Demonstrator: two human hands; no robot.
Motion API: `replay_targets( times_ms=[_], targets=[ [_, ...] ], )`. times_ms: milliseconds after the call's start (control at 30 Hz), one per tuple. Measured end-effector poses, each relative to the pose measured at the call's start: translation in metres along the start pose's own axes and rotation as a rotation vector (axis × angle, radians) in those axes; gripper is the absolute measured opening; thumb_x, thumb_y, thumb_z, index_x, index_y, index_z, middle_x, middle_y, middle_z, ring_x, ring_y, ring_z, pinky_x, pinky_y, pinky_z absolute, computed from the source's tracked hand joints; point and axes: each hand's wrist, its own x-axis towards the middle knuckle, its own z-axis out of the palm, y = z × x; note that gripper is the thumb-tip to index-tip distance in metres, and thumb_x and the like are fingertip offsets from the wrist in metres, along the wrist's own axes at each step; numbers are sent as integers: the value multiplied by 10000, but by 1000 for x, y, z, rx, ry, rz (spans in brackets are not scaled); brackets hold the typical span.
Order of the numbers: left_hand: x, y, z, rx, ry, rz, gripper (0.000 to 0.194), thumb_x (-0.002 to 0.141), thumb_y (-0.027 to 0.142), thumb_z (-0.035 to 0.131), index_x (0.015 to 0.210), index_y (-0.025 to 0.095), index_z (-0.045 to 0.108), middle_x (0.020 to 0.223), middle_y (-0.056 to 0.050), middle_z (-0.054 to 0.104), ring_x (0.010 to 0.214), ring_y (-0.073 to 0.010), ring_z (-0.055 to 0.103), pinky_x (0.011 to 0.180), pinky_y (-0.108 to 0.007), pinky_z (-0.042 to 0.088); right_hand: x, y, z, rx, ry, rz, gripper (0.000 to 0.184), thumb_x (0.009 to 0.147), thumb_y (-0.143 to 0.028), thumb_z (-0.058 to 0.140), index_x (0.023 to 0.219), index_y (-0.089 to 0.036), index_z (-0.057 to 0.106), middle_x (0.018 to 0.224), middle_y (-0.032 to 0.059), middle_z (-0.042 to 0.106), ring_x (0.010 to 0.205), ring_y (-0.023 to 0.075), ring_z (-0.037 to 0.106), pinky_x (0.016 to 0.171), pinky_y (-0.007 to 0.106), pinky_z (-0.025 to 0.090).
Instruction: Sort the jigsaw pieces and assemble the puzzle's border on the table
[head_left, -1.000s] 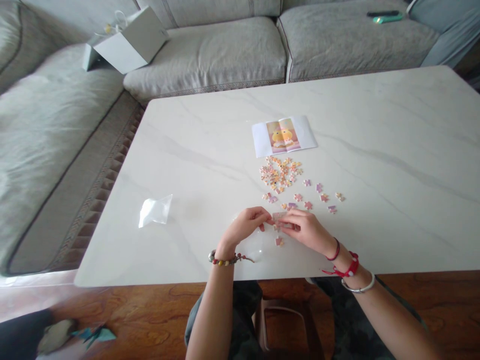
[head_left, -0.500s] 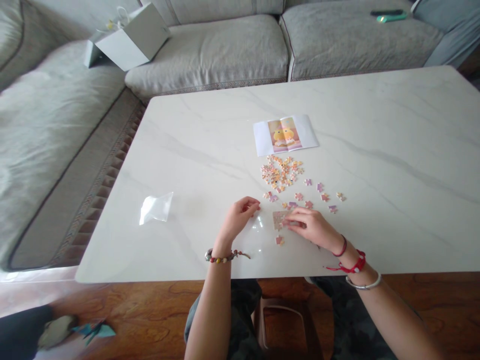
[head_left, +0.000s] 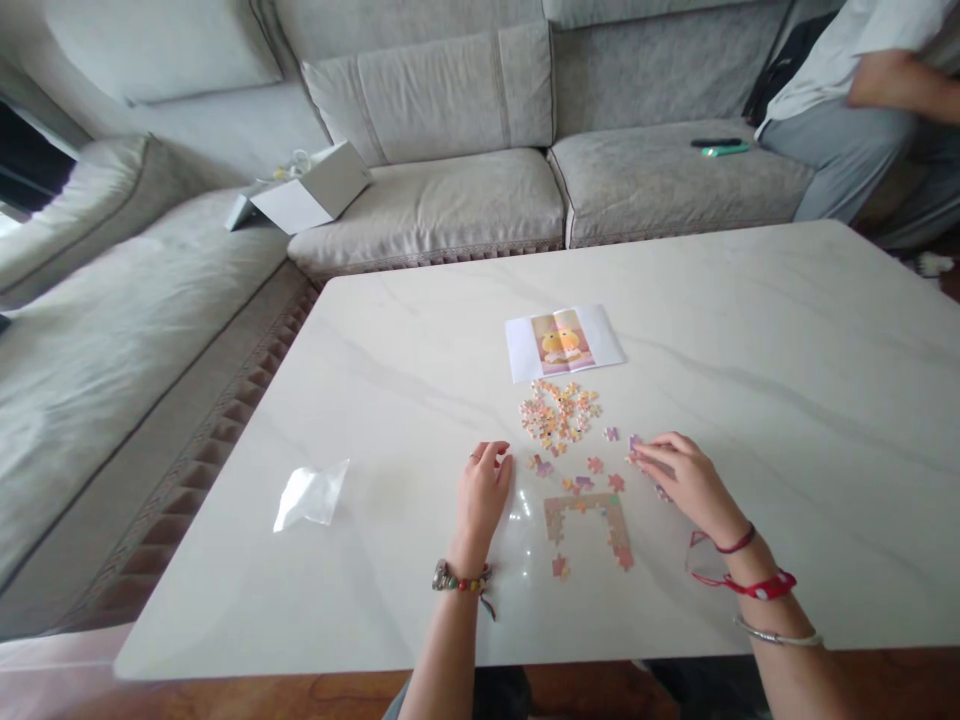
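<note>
A partly joined jigsaw puzzle (head_left: 553,510) lies flat near the table's front edge, its joined pieces making an upside-down U. My right hand (head_left: 679,480) is to its upper right, thumb and fingertips closed on a small puzzle piece beside a purple puzzle piece (head_left: 634,441). The fingers partly hide the held piece. My left hand (head_left: 484,495) rests on the table left of the puzzle, fingers loosely bent and apart, with nothing visible in them. Several loose pieces, among them a pink puzzle piece (head_left: 595,465), lie above the joined part.
A heap of puzzle pieces (head_left: 559,415) lies beyond the hands, below a folded reference picture (head_left: 517,350). A clear plastic bag (head_left: 311,495) is on the left of the marble-look table (head_left: 405,400). Behind stand a grey sofa (head_left: 450,200) and a seated person (head_left: 832,150).
My right hand has moved away from the joined puzzle to loose pieces at the upper right, uncovering the puzzle's top and right side. The left hand stays nearby. The view has tilted up.
</note>
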Motion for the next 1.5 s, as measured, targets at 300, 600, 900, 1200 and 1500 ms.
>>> replay_targets(
  times_ms=[300,600,900,1200,1500],
  targets=[
    [6,2,7,-31,-64,-76,66,766,234,495,720,197,524,729,2,602,676,-135,540,619,-247,401,0,-6,7,-75,-56,-58,212,780,-221,510,949,-231,637,921,78,569,830,202,537,731,365,462],
    [7,1,3,-40,-32,-100,156,789,298,467,707,197,552,694,-1,623,642,-126,550,611,-237,390,-4,6,-9,-38,104,62,197,808,-246,457,908,-196,619,861,62,580,792,177,562,721,316,470],
    [8,0,8,51,-40,-29,241,852,332,350,757,209,535,706,-12,622,678,-138,565,618,-228,387,0,-1,-7,-16,6,49,201,800,-217,474,951,-211,607,862,57,566,795,172,554,736,313,467],
    [8,1,11,41,-59,-18,215,829,359,394,815,212,550,738,-19,619,684,-142,571,613,-236,407,1,-18,6,-68,-64,5,124,787,-190,508,813,-204,629,869,68,562,815,188,530,733,352,437],
    [8,7,10,40,-74,33,174,821,319,425,835,203,554,775,-13,602,649,-116,535,608,-222,402,3,-30,2,-8,-17,-17,147,781,-206,518,878,-220,627,895,64,560,851,199,521,740,354,420]
  ],
)
